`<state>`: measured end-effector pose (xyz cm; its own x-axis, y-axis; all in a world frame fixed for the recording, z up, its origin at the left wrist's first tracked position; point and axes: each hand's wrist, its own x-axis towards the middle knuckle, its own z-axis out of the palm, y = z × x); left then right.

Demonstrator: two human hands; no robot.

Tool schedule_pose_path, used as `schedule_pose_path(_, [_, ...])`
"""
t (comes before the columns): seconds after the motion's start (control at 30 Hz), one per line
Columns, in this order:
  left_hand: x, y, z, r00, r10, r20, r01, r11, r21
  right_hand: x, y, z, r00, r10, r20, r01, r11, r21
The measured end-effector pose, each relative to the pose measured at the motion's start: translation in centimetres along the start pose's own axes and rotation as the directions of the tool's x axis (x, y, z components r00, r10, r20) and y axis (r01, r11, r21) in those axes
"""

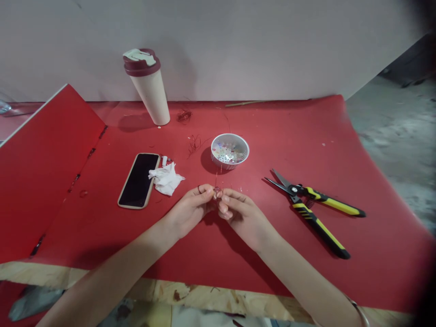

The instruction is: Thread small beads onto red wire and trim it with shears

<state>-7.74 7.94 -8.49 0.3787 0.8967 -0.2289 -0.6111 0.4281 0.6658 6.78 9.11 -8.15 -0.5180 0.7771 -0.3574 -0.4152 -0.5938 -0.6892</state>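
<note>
My left hand (192,210) and my right hand (240,212) meet fingertip to fingertip over the red mat (238,254), just in front of me. Both pinch a small piece of thin red wire with a bead (217,192) between them. The fingers of each hand are closed around it. A small white bowl of mixed beads (229,151) stands just beyond my hands.
Yellow-and-black snips (315,209) lie open to the right. A phone (139,180) lies face up at the left beside a crumpled tissue (166,178). A cream tumbler with a maroon lid (147,86) stands at the back. Wire scraps (184,116) are scattered near it. A raised red panel (44,168) stands at the left.
</note>
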Motion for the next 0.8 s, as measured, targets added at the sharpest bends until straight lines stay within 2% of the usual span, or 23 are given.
schedule_pose_path(0.17, [-0.09,0.10,0.08,1.000,-0.013,-0.015,0.013,1.000,-0.008,-0.04,-0.48,-0.21,0.999,-0.015,0.043,0.016,1.000,-0.010])
schedule_pose_path(0.33, [-0.07,0.09,0.16,1.000,-0.008,0.019,0.007,1.000,0.016,-0.19,-0.61,-0.22,0.990,-0.050,0.131,0.055,0.998,-0.041])
schedule_pose_path(0.57, [-0.19,0.13,0.35,1.000,-0.005,-0.001,0.005,1.000,-0.012,0.06,-0.28,-0.16,0.997,-0.062,0.052,0.066,0.996,-0.063])
schedule_pose_path(0.67, [-0.23,0.15,0.44,1.000,-0.003,-0.029,0.003,1.000,-0.004,0.08,-0.37,-0.15,0.997,-0.053,0.059,0.056,0.998,-0.042])
schedule_pose_path(0.8, [-0.27,0.29,0.46,1.000,-0.005,-0.006,0.005,1.000,0.023,-0.07,-0.52,-0.15,0.997,-0.029,0.071,0.030,0.999,-0.020])
